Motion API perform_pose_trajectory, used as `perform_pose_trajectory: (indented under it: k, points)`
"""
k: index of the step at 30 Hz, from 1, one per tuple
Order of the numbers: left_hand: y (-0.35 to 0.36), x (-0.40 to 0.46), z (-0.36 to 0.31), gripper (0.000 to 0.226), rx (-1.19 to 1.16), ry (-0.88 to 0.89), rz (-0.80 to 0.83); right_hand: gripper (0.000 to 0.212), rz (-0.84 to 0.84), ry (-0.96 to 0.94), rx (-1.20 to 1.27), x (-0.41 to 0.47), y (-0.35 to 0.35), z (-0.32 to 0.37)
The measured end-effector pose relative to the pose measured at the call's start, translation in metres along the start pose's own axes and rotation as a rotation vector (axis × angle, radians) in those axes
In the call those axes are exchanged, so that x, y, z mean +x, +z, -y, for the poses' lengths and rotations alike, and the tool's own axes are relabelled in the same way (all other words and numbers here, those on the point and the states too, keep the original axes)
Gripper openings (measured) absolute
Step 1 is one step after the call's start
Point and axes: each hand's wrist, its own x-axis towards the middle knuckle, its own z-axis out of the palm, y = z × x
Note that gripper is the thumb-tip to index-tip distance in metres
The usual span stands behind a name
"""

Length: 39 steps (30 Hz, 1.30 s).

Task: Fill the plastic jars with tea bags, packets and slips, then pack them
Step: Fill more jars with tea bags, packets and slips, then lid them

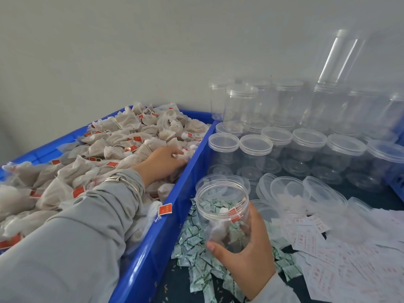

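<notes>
Head view: clear round ribbed-neck jar (pixel 223 212), right hand (pixel 244 256).

A pale, bare wall (pixel 109 51) filled the view from nine o'clock round to one. Below it, a long blue crate (pixel 153 248) ran from about seven o'clock up toward twelve, its near rim cutting slantwise through the middle. A corner of a second blue crate (pixel 399 186) showed at three o'clock. A dark tabletop (pixel 175 289) lay at six o'clock, with a few small pale grains (pixel 165 287) scattered on it just beside the crate wall. Silver bangles (pixel 129 182) ringed a grey sleeve (pixel 76 248) toward eight o'clock.
</notes>
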Motion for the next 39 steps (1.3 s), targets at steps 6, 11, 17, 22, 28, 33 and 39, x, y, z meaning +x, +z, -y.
perform_pose_trajectory:
  k: [6, 11, 17, 22, 28, 33, 39]
  points:
    - [-0.015, -0.003, -0.010, 0.017, -0.038, 0.058, -0.199, 0.109, -0.014, 0.022, -0.007, 0.000, -0.001, -0.001]
    - [-0.035, -0.035, -0.052, 0.013, -0.872, 0.187, 0.185, 0.109, -0.020, 0.032, -0.015, -0.001, 0.000, -0.002]
    - [-0.019, -0.069, -0.078, 0.015, -0.641, 0.413, 0.405, 0.106, -0.020, 0.016, 0.030, 0.000, 0.001, -0.001]
    - [-0.005, -0.080, -0.083, 0.009, -0.244, 0.507, 0.489, 0.105, -0.062, -0.015, 0.034, 0.000, 0.002, 0.002]
    - [-0.002, -0.082, -0.082, 0.004, -0.063, 0.505, 0.482, 0.099, -0.086, -0.009, 0.043, 0.000, 0.003, 0.003]
    - [-0.008, -0.069, -0.076, 0.010, -0.043, 0.428, 0.224, 0.107, -0.036, 0.004, 0.030, 0.000, 0.003, 0.000]
    - [-0.029, -0.031, -0.045, 0.012, -0.018, 0.208, -0.213, 0.101, -0.033, 0.002, 0.047, -0.001, 0.002, 0.003]
